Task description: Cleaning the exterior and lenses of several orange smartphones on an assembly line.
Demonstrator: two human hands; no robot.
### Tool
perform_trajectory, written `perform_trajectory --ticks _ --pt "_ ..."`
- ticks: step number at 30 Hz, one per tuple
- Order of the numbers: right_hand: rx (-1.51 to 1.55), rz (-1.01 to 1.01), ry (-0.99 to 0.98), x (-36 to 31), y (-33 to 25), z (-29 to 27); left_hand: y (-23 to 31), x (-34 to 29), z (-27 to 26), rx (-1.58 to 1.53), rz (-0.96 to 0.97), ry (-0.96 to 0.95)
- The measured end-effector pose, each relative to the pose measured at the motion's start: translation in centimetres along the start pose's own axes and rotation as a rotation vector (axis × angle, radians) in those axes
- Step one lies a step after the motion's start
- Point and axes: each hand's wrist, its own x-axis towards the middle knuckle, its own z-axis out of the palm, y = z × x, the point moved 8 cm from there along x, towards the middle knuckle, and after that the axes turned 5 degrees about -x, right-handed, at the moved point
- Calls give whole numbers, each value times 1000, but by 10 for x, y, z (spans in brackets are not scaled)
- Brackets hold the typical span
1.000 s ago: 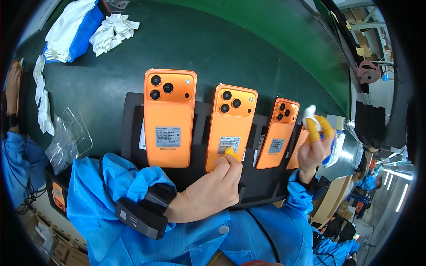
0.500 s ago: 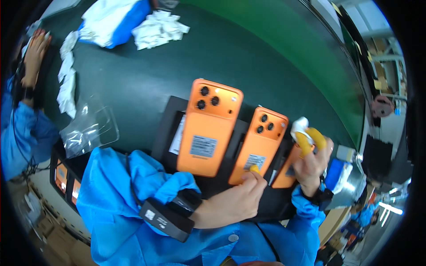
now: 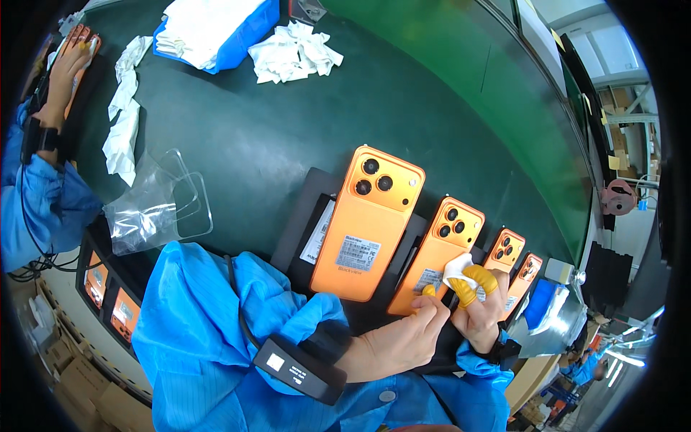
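A row of orange phones lies back-up on a dark tray (image 3: pixel 314 189). The largest phone (image 3: pixel 367 223) is at the left, with a white label low on its back. On the lower end of the second phone (image 3: pixel 446 248) is my left hand (image 3: pixel 404 337), its fingers curled and a yellow-covered fingertip beside the label. Whatever those fingers pinch is hidden. My right hand (image 3: pixel 481 309), with yellow finger covers, grips a crumpled white cloth (image 3: pixel 456 269) at that phone's right edge. Partly behind this hand are a third phone (image 3: pixel 506 248) and a fourth phone (image 3: pixel 529 271).
A blue bin of white cloths (image 3: pixel 209 32), a loose cloth pile (image 3: pixel 294 54) and a cloth strip (image 3: pixel 124 108) lie farther back on the green table. Clear plastic film (image 3: pixel 147 212) is at the left. A co-worker's hand (image 3: pixel 66 72) holds an orange phone at far left.
My right hand has moved left with the cloth, from the third phone to the second. My left hand stays at the second phone's lower end. The view has shifted, and the fourth phone now shows.
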Motion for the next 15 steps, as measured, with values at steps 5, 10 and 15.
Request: perform_trajectory --ticks 5,10,15 --pt "37 25 34 2 -2 -2 2 -2 0 69 -12 45" --pt "39 17 44 3 -3 0 4 -1 3 62 -20 -14" --pt "31 55 20 -1 -1 -1 2 2 3 15 9 13"
